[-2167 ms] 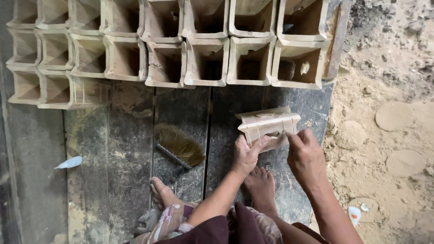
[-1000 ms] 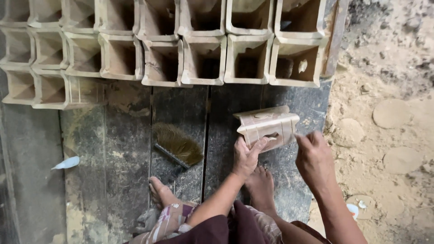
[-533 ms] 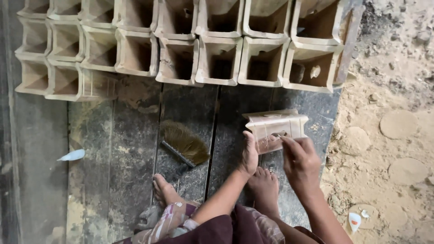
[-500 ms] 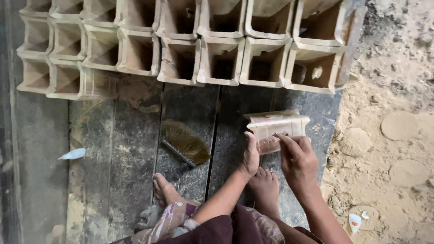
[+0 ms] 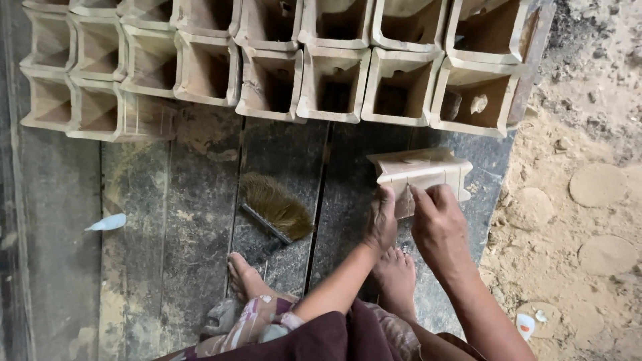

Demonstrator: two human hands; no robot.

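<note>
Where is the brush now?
In the head view, the brush lies on the dark boards, left of both hands, just beyond the person's foot.

Both the left hand (image 5: 382,220) and right hand (image 5: 438,224) press a pale clay block (image 5: 418,175) on dark planks (image 5: 200,220), near a brush (image 5: 274,206).

Hollow clay blocks (image 5: 331,83) are being shown stacked in rows: eight are being counted in the fullest row; around eighteen in all, the top row being cut by the picture's edge. One loose clay block (image 5: 418,175) is being shown apart from them; two hands are being counted on it, the left hand (image 5: 381,219) and the right hand (image 5: 438,227). One brush (image 5: 274,207), two bare feet (image 5: 394,277), two round clay discs (image 5: 597,185) and two white scraps (image 5: 107,222) are being counted besides.
</note>
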